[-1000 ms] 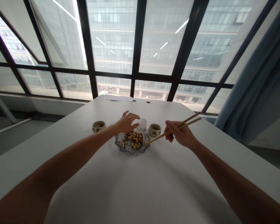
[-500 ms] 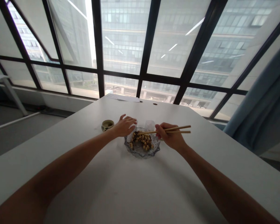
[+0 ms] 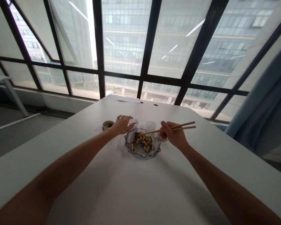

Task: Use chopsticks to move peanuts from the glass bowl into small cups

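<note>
A scalloped glass bowl [image 3: 142, 154] stands on the white table, with nuts and dark pieces [image 3: 146, 143] in it. My right hand [image 3: 174, 135] is closed on a pair of wooden chopsticks [image 3: 186, 126], whose tips reach among the pieces in the bowl. Beyond the bowl's left rim my left hand [image 3: 123, 125] is open, fingers apart, beside a clear cup [image 3: 134, 122]. A second clear cup [image 3: 150, 125] stands behind the bowl. The small green-brown pot [image 3: 107, 125] with dark lettering is left of my left hand. Another small pot [image 3: 162, 137] is partly hidden by my right hand.
White papers [image 3: 124, 99] lie at the far end of the table [image 3: 131, 193]. Large dark-framed windows rise behind it. A blue curtain [image 3: 257, 106] hangs on the right, and another white table [image 3: 12, 93] is at the far left.
My left hand has moved slightly left and off the bowl's rim, uncovering a clear cup. My right hand has shifted a little right with the chopsticks, uncovering part of a small pot.
</note>
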Motion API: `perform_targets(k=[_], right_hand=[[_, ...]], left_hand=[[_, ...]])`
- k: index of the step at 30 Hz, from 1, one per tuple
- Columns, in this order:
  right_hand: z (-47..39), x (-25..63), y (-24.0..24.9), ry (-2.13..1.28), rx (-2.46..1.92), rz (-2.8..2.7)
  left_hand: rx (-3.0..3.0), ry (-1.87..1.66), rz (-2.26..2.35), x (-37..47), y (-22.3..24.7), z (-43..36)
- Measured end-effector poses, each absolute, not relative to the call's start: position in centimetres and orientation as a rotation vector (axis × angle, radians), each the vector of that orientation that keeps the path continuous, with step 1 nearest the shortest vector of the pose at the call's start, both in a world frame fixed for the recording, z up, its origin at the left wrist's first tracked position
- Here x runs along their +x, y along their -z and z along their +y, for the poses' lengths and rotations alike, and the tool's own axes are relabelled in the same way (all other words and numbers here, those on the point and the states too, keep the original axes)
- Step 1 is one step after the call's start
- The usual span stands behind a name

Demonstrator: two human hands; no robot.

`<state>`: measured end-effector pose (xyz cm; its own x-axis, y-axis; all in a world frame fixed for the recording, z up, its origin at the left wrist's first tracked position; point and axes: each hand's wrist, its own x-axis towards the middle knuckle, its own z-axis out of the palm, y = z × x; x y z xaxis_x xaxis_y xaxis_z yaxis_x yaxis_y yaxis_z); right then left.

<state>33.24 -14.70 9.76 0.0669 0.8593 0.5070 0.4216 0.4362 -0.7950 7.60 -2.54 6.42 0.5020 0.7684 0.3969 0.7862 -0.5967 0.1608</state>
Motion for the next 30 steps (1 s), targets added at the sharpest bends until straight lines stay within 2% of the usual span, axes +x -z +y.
perform_targets(k=[5,9,16,19,26,30], right_hand=[[-12.9,34.3,-9.5,-0.678,-1.162,-1.156],[-12.3,35.0,-9.3,-0.701,-1.150,-1.086],[-14.0,35.5,-9.9,-0.269,-1.115,-1.519],[-14.4,35.5,-9.8,-0.189,-1.094,-1.647],[-13.4,36.0,-10.0,-0.219,-1.090,-1.364],[-13.0,37.1,-10.5,-0.136,-1.135,-1.316]], left_hand=[[-2.722,0.576,-1.582,8.6,-7.2,-0.7],[-2.811,0.540,-1.622,8.7,-7.5,0.7],[-2.934,0.779,-1.123,8.3,-7.2,1.8],[-2.902,0.780,-1.049,8.3,-7.2,1.5],[-2.881,0.454,-1.661,9.2,-8.7,1.5],[-2.856,0.464,-1.556,12.4,-9.6,0.9]])
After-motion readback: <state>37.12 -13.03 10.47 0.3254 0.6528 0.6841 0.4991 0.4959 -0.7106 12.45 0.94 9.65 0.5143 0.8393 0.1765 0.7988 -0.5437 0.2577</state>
